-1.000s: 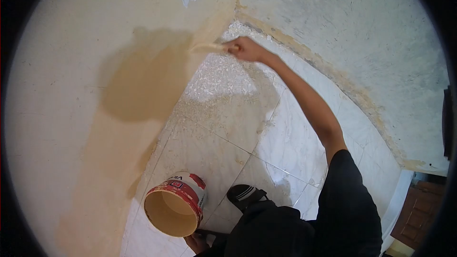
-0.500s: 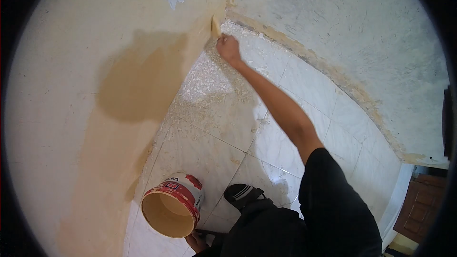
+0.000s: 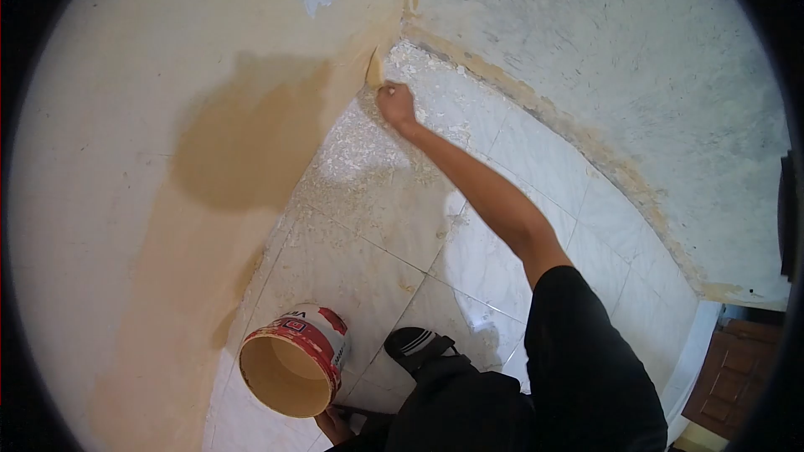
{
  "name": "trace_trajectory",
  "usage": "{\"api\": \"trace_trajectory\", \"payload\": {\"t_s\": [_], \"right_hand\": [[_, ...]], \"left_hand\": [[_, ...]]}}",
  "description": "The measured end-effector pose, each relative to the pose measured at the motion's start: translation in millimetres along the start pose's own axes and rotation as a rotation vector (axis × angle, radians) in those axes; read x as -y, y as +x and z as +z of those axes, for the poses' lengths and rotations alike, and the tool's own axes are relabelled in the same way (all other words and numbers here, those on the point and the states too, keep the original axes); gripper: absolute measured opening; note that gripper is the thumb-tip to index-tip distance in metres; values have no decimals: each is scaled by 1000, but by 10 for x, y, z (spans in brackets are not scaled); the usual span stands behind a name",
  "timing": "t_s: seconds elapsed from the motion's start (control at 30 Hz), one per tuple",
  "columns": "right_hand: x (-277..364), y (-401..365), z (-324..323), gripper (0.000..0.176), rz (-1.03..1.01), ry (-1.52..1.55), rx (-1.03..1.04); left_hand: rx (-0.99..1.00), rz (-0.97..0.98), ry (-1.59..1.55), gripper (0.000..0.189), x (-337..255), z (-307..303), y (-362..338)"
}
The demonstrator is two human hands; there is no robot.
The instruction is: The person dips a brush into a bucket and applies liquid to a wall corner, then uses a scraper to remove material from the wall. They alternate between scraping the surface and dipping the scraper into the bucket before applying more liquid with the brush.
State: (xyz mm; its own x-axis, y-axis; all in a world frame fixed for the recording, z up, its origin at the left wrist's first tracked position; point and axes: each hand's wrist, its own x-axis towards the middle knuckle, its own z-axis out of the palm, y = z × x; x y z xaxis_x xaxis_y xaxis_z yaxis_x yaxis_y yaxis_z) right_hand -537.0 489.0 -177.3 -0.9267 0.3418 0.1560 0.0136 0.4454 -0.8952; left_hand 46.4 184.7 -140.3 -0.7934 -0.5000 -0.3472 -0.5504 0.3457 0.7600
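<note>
My right hand [image 3: 396, 105] is closed around a paintbrush [image 3: 374, 69] with cream-coloured bristles. The bristles touch the foot of the left wall [image 3: 243, 21], close to the corner. My left hand [image 3: 335, 425] grips a white and red paint bucket [image 3: 335, 336] low in the view, its fingers partly hidden behind it. Tilted, the bucket turns its mouth toward me, and cream paint coats its inside.
Pale flakes and chips [image 3: 360, 146] litter the tiled floor [image 3: 377, 276] along the wall and in the corner. On the right rises a patchy grey-white wall [image 3: 603, 42]. My sandalled foot [image 3: 414, 345] stands beside the bucket. A brown wooden door [image 3: 733, 377] shows at lower right.
My right hand and the paintbrush have shifted slightly down and left along the wall's foot, away from the corner. The bucket appears a little further left as the view shifts.
</note>
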Motion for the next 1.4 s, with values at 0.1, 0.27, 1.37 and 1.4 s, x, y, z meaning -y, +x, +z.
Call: {"api": "trace_trajectory", "payload": {"t_s": [0.1,0.27,1.37,1.4], "right_hand": [[172,-509,21,26,7,-9,84],[-6,-589,-494,28,205,201,309],[971,-1839,-1683,32,38,228,842],[1145,-1943,-1834,33,63,227,890]], "left_hand": [[-6,-24,-15,34,0,20,-45],[-13,-84,-19,34,29,-47,-220],[206,238,-355,46,-36,-82,150],[223,282,-401,47,-18,-136,168]]}}
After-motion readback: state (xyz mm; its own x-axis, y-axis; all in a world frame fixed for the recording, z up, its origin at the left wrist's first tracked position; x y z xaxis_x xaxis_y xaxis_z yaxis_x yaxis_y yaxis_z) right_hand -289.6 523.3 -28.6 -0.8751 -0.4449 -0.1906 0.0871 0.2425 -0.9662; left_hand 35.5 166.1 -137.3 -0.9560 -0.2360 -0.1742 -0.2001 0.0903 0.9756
